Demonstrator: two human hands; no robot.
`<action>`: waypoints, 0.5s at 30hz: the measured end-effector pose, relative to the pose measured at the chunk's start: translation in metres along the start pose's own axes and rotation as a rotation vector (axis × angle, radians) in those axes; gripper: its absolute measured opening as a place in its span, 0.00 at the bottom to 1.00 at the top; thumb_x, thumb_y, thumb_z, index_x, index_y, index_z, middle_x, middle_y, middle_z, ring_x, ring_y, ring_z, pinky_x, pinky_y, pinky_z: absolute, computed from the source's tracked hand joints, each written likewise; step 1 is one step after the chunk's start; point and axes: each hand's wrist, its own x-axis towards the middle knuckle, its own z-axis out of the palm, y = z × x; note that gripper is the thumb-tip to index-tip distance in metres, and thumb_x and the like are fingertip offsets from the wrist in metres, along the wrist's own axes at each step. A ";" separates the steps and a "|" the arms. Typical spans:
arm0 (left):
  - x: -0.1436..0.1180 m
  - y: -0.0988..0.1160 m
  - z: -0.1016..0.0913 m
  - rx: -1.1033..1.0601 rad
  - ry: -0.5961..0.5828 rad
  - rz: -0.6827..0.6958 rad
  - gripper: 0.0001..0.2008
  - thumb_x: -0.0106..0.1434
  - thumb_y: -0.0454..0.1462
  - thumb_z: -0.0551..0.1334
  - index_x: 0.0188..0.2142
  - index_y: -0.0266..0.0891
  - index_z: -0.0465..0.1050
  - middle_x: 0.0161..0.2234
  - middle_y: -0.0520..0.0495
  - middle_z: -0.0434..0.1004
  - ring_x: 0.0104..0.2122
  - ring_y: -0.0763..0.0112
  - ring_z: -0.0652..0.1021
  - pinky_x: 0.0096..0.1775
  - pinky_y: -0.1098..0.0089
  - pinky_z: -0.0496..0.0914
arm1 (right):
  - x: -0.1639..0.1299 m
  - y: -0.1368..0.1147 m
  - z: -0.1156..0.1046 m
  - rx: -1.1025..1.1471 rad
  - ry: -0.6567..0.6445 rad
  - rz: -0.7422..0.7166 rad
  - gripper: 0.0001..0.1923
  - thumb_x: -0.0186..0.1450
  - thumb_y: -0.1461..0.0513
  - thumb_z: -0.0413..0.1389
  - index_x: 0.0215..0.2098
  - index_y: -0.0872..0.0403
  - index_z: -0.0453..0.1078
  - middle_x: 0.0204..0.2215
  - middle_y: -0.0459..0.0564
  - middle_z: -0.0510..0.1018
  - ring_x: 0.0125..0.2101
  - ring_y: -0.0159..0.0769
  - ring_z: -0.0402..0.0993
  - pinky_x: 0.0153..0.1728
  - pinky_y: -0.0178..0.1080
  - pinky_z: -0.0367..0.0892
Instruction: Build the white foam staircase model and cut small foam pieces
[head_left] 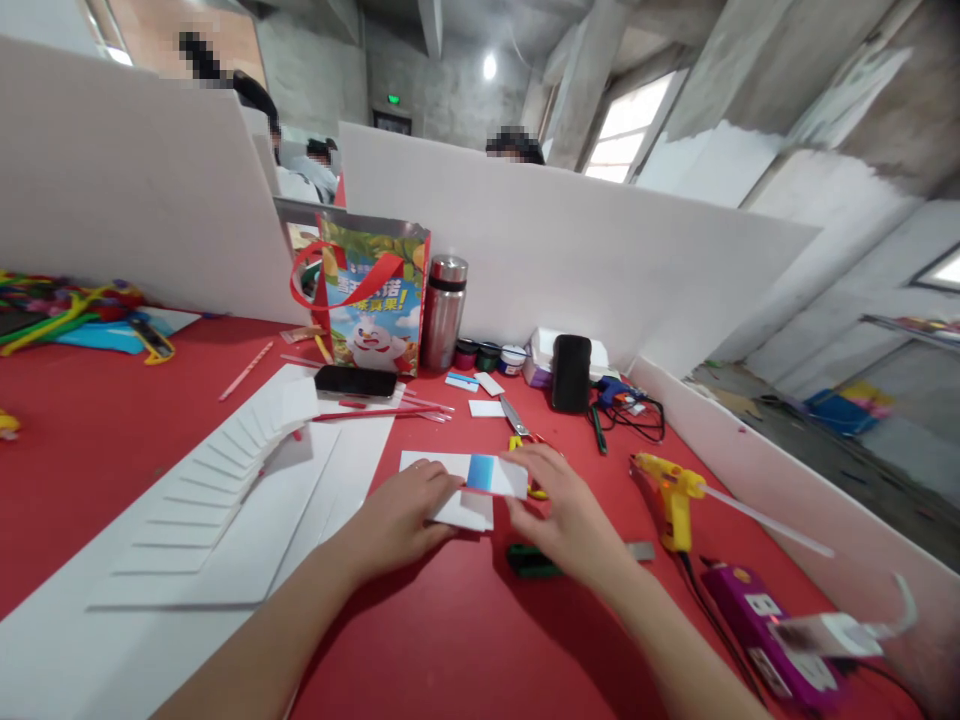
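Observation:
Near the table's middle lies a white board piece with a blue band point(480, 472), which looks like foam board. My left hand point(409, 505) has its fingers closed over the left part of it. At the right end my right hand point(551, 500) holds it between thumb and fingers. Another white piece point(474, 512) sits just below, beside my left thumb. Partly hidden under my right hand is a dark green utility knife point(532, 562). Scissors point(514, 415) with yellow-and-red handles lie just behind that hand.
At left, a fan of white steps point(195, 490) stands on white board. A yellow glue gun point(671, 495) and purple power strip point(772, 630) lie right. A gift bag point(375, 300), steel flask point(445, 315), black phone point(355, 381) and paint pots point(488, 357) stand behind. White partitions point(525, 250) border the table.

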 end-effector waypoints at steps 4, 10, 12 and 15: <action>0.005 0.005 0.012 0.018 0.065 -0.048 0.13 0.69 0.40 0.61 0.52 0.40 0.72 0.47 0.40 0.76 0.48 0.54 0.73 0.50 0.56 0.68 | -0.049 -0.013 0.002 0.142 0.067 -0.008 0.25 0.66 0.66 0.56 0.61 0.48 0.63 0.52 0.54 0.76 0.53 0.44 0.72 0.54 0.48 0.70; 0.010 0.015 0.026 0.026 0.138 -0.066 0.17 0.67 0.42 0.63 0.53 0.39 0.71 0.52 0.37 0.73 0.52 0.51 0.72 0.52 0.52 0.68 | -0.061 -0.010 0.004 0.167 0.201 0.117 0.21 0.66 0.63 0.57 0.58 0.49 0.66 0.51 0.55 0.77 0.52 0.47 0.74 0.51 0.48 0.71; 0.008 0.016 0.024 0.012 0.141 -0.058 0.17 0.66 0.43 0.65 0.52 0.40 0.72 0.51 0.39 0.74 0.51 0.53 0.72 0.52 0.53 0.69 | -0.062 -0.009 0.004 0.158 0.279 0.143 0.19 0.66 0.62 0.57 0.56 0.49 0.67 0.50 0.55 0.77 0.50 0.47 0.74 0.50 0.48 0.72; 0.004 0.013 0.020 -0.017 0.163 -0.053 0.14 0.67 0.40 0.64 0.51 0.40 0.73 0.50 0.39 0.76 0.51 0.54 0.73 0.53 0.52 0.69 | -0.065 -0.007 0.006 0.150 0.395 0.177 0.17 0.67 0.61 0.57 0.55 0.49 0.68 0.48 0.54 0.78 0.47 0.46 0.75 0.48 0.48 0.72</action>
